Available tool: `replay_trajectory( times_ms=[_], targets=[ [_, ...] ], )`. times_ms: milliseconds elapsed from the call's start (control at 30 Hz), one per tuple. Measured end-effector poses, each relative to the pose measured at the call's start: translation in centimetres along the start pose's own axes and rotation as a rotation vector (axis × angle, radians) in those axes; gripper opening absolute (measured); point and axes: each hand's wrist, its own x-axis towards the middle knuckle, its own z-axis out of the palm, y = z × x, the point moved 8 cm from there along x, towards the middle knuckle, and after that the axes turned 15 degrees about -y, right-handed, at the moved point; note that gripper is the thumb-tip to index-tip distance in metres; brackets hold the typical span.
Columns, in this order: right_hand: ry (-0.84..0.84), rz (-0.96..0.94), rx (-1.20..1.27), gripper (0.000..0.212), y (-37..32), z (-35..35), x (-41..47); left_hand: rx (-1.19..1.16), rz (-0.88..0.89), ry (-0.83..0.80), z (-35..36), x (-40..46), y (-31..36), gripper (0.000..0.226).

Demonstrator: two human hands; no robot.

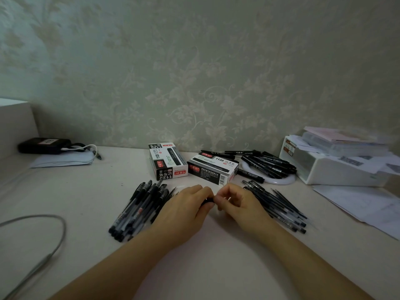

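Note:
My left hand point(186, 210) and my right hand point(238, 202) meet at the middle of the table, and both pinch one small black pen part point(208, 200) between their fingertips. Most of that part is hidden by my fingers. A heap of capped black gel pens point(138, 210) lies just left of my left hand. Another heap of thin black pens or refills point(279, 205) lies right of my right hand.
Two black-and-white marker boxes point(167, 161) point(213, 168) stand behind my hands. Loose black markers point(268, 163) lie on a white ring at the back right. A white organiser point(337, 167) and papers point(368, 206) fill the right side. A grey cable point(54, 237) loops at the left, and a black case point(44, 145) sits far left.

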Motion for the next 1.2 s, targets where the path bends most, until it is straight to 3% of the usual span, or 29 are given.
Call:
replay_trajectory(
  times_ms=[200,400,600,800,1067,1200],
  targets=[
    [0.054,0.022,-0.022,0.050,-0.1,0.0,0.0,-0.045,0.018,0.001,0.0,0.2,0.1,0.011],
    [-0.015,-0.008,0.064,0.022,-0.2,0.1,-0.1,-0.083,-0.007,0.035,-0.3,0.0,-0.4,0.011],
    [0.009,0.021,0.020,0.046,-0.4,0.1,0.0,-0.108,0.021,0.020,-0.2,0.1,-0.1,0.008],
    [-0.074,-0.030,-0.034,0.025,-0.4,0.5,-0.1,-0.124,0.020,0.009,-0.2,0.1,-0.1,0.007],
    [0.001,0.002,-0.024,0.038,-0.2,0.4,0.2,-0.046,0.013,0.115,-1.6,-0.1,0.3,0.007],
    [0.233,-0.023,-0.069,0.040,-0.6,-1.4,-0.3,-0.068,-0.050,0.163,-1.8,-0.3,-0.5,0.010]
  ],
)
